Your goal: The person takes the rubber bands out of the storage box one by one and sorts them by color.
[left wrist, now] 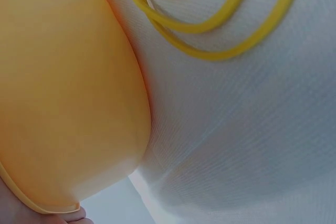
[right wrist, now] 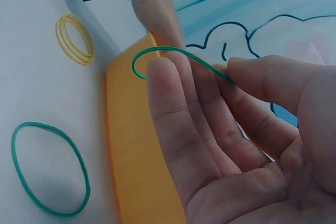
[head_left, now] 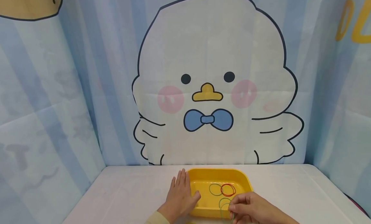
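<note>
My left hand lies against the left side of a yellow tray, fingers straight and thumb over the rim. Between thumb and index finger, my right hand pinches a green rubber band over the tray's front right edge. Inside the tray, red rubber bands overlap a green rubber band. Another green band shows close beside the pinched one in the head view. The right wrist view has the other right fingers extended, the band's loop passing behind their tips.
On the white table in front of the tray lie several yellow rubber bands and a separate green band. A patterned curtain with a cartoon bird stands behind the table, and more cloth hangs at both sides.
</note>
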`<action>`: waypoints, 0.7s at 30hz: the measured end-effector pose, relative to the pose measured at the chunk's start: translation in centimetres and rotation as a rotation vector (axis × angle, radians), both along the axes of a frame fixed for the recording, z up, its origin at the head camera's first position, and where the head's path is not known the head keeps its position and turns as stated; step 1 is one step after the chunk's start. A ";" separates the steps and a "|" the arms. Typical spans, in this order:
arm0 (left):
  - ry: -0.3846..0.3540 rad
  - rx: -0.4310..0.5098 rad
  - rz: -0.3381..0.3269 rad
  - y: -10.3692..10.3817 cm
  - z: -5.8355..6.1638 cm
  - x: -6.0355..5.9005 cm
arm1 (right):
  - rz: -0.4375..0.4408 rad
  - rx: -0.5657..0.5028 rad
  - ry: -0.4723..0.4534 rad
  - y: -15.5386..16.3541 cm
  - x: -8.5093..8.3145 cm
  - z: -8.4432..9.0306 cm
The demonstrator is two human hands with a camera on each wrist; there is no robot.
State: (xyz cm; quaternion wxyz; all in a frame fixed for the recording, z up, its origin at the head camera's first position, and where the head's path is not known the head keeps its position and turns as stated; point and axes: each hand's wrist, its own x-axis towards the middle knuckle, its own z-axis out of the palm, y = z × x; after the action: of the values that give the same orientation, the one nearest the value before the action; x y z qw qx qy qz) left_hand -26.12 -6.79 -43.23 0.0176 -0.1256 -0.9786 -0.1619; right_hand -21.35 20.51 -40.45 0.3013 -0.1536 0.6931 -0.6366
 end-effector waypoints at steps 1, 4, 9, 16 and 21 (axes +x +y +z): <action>-0.001 0.000 0.000 0.0 0.0 0.0 | -0.012 0.032 -0.005 0.0 0.2 -0.1; -0.002 0.002 0.001 0.1 0.0 0.0 | -0.035 0.124 0.006 0.0 0.7 -0.6; -0.011 0.001 0.011 0.2 -0.1 0.0 | -0.031 0.210 0.020 0.2 1.2 -1.5; -0.027 -0.003 0.022 0.1 0.0 0.0 | 0.053 0.147 0.043 2.6 -1.8 -8.4; -0.024 -0.004 0.018 0.2 -0.1 -0.1 | 0.092 0.133 0.068 4.5 -3.8 -12.7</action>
State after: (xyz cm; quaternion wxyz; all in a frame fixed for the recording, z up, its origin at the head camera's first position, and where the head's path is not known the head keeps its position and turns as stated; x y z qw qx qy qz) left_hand -26.19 -6.61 -43.32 0.0072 -0.1148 -0.9802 -0.1614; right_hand -25.19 24.97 -53.19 0.3164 -0.1864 0.7358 -0.5689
